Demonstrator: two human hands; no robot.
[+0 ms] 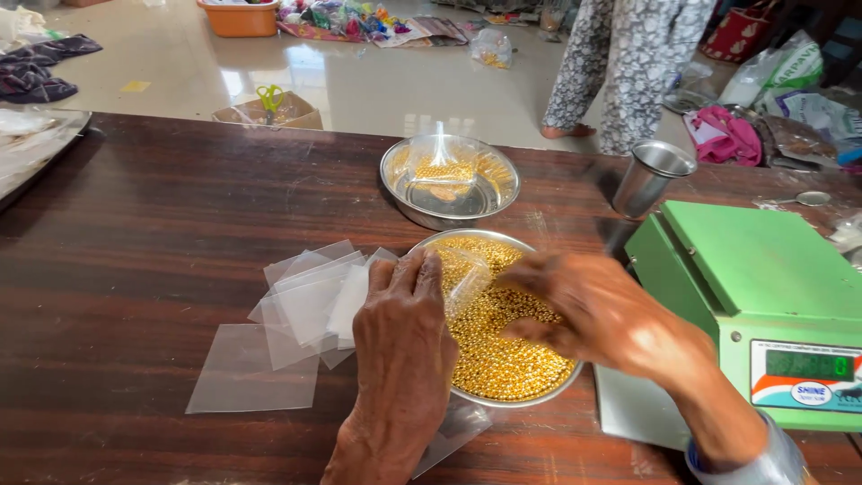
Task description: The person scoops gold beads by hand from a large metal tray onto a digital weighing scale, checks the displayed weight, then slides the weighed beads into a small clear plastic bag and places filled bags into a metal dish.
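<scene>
Both hands, left and right, over a steel bowl of gold beads, small clear bag between.

Both hands are bare: no gloves, no rings visible. The left hand shows pronounced knuckles and raised tendons across its back; the forearm behind it is uncovered. The right hand is motion-blurred. A silver metal bangle encircles the right wrist. No sleeves are visible.
</scene>
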